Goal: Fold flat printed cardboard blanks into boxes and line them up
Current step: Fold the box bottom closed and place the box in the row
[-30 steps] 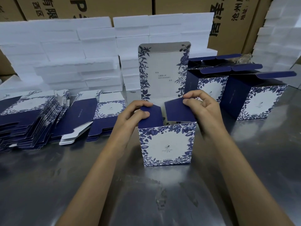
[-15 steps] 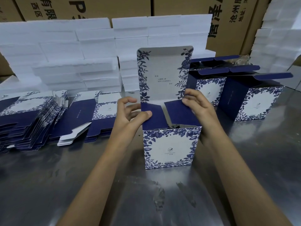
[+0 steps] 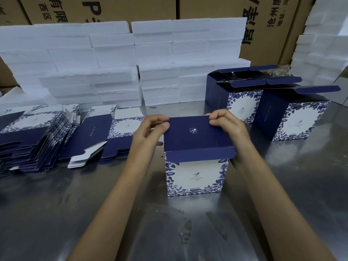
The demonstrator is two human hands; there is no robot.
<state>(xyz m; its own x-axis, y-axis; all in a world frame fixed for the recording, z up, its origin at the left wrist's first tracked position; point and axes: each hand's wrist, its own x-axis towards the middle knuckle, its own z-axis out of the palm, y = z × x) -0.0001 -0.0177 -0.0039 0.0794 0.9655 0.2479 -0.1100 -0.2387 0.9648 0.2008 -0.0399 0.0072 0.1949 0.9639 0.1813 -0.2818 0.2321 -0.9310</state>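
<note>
**Lid folded down over box, both hands on far edge**

Since the earlier frames the tall lid panel, which stood upright behind the two small navy flaps, is now folded forward and down over the top of the box (image 3: 194, 176); the flaps are covered. The lid (image 3: 195, 137) lies slanted, its front tuck strip hanging over the box's front top edge, not tucked in. Box inside hidden by the lid, contents cannot tell.

Left hand (image 3: 150, 131) has moved from the left flap to the lid's far left corner, thumb on top, fingers curled behind, pinching it. Right hand (image 3: 226, 125) pinches the far right corner, fingers curled over the edge. Box stands upright on the metal table (image 3: 75, 213) directly under and between both hands.

Beyond the right hand: folded boxes (image 3: 293, 119) in a row, tops open, navy flaps sticking up, insides dark. Nearest one sits close to the right hand's knuckles, not touching as far as visible.

Left of the left hand: stacks of flat blanks (image 3: 37, 136), fanned and leaning, one stack near the left wrist. Behind both hands: wall of white foam blocks (image 3: 113, 68), brown cartons (image 3: 207, 8) with printed characters behind that.
</note>
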